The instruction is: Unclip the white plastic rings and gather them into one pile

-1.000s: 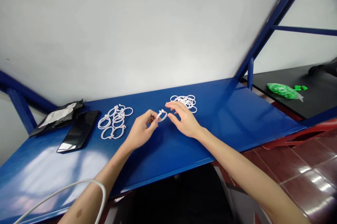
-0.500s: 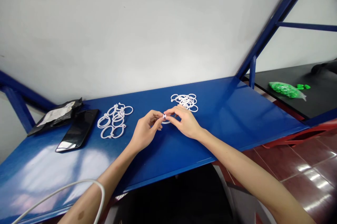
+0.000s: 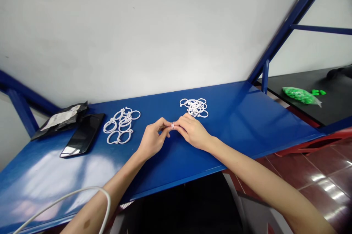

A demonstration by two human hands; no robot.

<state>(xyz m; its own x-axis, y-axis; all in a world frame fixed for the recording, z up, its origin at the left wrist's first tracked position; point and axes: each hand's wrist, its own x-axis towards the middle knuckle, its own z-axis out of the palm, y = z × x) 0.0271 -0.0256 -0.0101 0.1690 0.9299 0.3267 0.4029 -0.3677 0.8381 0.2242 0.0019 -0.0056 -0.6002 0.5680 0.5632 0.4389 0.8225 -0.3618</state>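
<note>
Between the two hands, just above the blue surface (image 3: 233,116), a small white piece of knotted cord (image 3: 172,125) sits pinched at the fingertips. The left hand (image 3: 152,136) closes its thumb and forefinger on one side of it, the remaining fingers curled beneath. The right hand (image 3: 192,130) meets it from the other side, its fingers also drawn together on the piece, so that the two sets of fingertips almost touch. Most of the piece is covered, and whether it forms a full ring like the others is hard to tell from this view.

Just beyond the right hand lies a tangled pile of thin white cord rings with small knots (image 3: 197,109). Left of the left hand, a second group of knotted white cord rings (image 3: 118,141) is spread more loosely, some overlapping. Farther left rests a glossy black rectangular phone-like slab (image 3: 84,135), beside a crumpled black plastic parcel with a white label (image 3: 62,118).

Across the left forearm runs a thin white cable (image 3: 68,192). Well off to the right, a black tabletop (image 3: 324,111) carries a clear plastic bag of bright green pieces (image 3: 301,95), with a few loose green pieces (image 3: 319,92) near it.
</note>
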